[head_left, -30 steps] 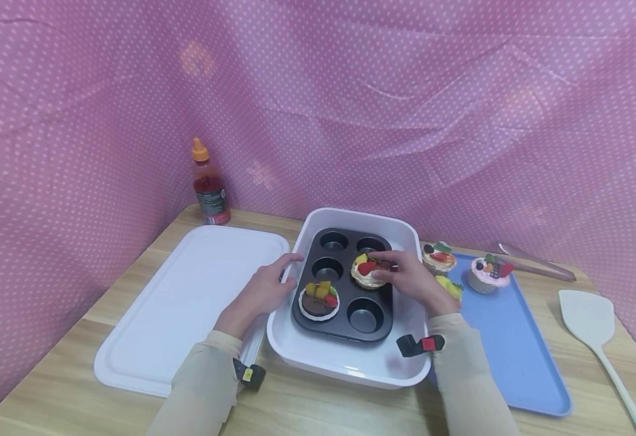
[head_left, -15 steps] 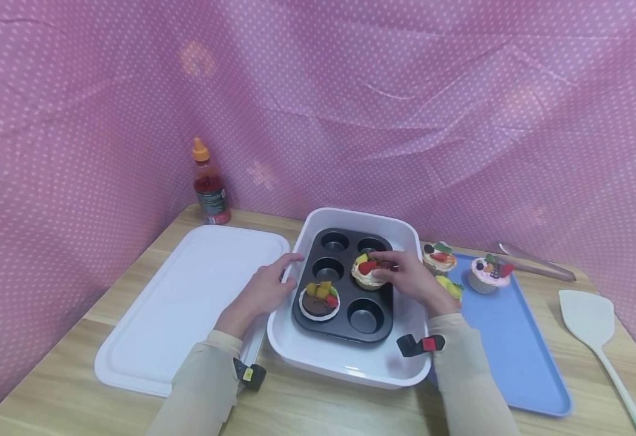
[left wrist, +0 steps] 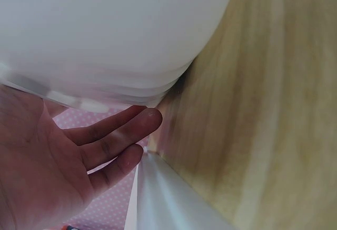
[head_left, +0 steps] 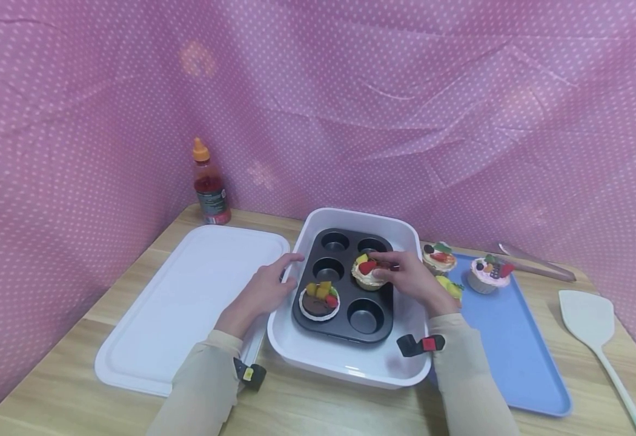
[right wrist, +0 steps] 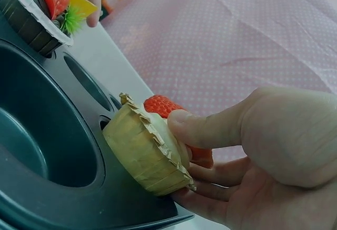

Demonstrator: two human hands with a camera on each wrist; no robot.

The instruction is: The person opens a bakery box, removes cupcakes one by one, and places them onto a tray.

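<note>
My right hand (head_left: 412, 277) pinches a cream-topped cupcake (head_left: 365, 280) at the middle right cup of the dark muffin pan (head_left: 338, 325). Seen from the right wrist, thumb and fingers hold the cupcake (right wrist: 145, 153) by its topping, its pale wrapper low in the cup. A chocolate cupcake (head_left: 317, 305) with fruit stands in the front left cup. The pan lies inside a white tub (head_left: 345, 369). My left hand (head_left: 262, 292) is at the tub's left rim, fingers spread; in the left wrist view the fingers of this hand (left wrist: 58, 156) extend beside the tub wall (left wrist: 105, 35).
A white tray (head_left: 171, 321) lies left, a sauce bottle (head_left: 211, 194) behind it. On the right, a blue tray (head_left: 520, 357) bears a pink-topped cupcake (head_left: 488, 277), with others (head_left: 439, 257) at its left edge. Tongs (head_left: 541, 264) and a pale spatula (head_left: 587, 318) lie farther right.
</note>
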